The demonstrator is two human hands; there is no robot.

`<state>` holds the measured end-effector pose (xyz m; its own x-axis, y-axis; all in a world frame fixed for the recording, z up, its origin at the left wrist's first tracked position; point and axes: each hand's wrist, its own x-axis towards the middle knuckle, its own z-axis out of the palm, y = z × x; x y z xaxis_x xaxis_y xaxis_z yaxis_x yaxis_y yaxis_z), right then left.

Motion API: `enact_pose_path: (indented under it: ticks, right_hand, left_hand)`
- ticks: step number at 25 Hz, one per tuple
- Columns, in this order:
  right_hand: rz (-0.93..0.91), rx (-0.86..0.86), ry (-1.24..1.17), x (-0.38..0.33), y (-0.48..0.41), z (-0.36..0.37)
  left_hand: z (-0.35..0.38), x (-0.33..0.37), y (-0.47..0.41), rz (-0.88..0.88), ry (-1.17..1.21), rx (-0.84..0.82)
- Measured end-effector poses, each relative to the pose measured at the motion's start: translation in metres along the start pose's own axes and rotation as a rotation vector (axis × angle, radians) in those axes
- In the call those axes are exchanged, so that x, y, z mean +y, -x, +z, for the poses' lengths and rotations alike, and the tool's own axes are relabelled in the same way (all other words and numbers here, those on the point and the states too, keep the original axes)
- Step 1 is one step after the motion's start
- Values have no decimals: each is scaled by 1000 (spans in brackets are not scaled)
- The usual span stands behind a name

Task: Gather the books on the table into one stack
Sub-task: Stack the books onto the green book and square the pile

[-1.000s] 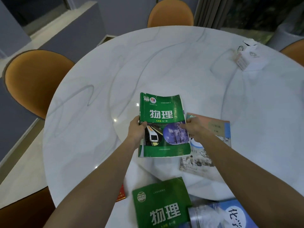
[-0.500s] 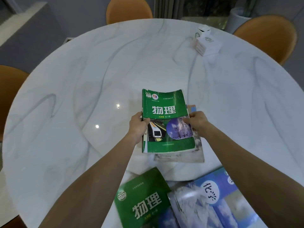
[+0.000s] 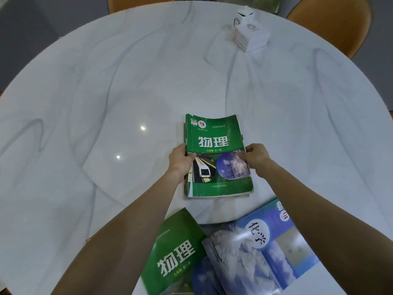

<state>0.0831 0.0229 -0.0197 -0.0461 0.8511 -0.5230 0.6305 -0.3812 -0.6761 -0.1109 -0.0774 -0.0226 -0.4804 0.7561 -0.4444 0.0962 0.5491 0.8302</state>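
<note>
Round white marble table (image 3: 106, 92), grey-veined, rim curving out of frame left and right; wide bare surface at the left and across the far half. Orange chairs (image 3: 331, 24) tucked at the far edge.

Near edge, lowest in frame: blue book (image 3: 265, 252) marked 化学, overlapping the corner of a second green book (image 3: 176, 252) marked 物理 — both apart from the pile at centre.

Centre: green book (image 3: 217, 154) titled 物理, smaller line 九年级 全一册, train and round blue picture on the cover, lying on top of another book of which only thin edges show at the left and bottom. Far right corner curled up.

Left hand (image 3: 180, 160) grasping the spine side, thumb on the cover; right hand (image 3: 256, 156) grasping the opposite edge, fingers curled over it.

Far right: white tissue box (image 3: 251, 35) with a small logo — lettering unreadable, white tissue poking from its top.
</note>
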Motion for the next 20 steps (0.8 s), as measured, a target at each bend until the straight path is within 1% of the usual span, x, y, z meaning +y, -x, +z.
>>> enact_pose_path:
  ticks: [3,5,6,8,20]
  right_hand:
    - [-21,22,40,6,-2,1]
    - [-53,50,108,9,-4,1]
    - [-66,69,144,11,-4,2]
    - [-87,89,203,12,-4,4]
    - [-98,112,260,17,-4,12]
  left_hand:
    - [3,-2,-1,50,-156,52]
    - [4,-2,-3,91,-330,81]
    - [5,-3,-4,98,-417,93]
    - [7,-3,-4,87,-514,110]
    - [8,-12,-6,87,-578,68]
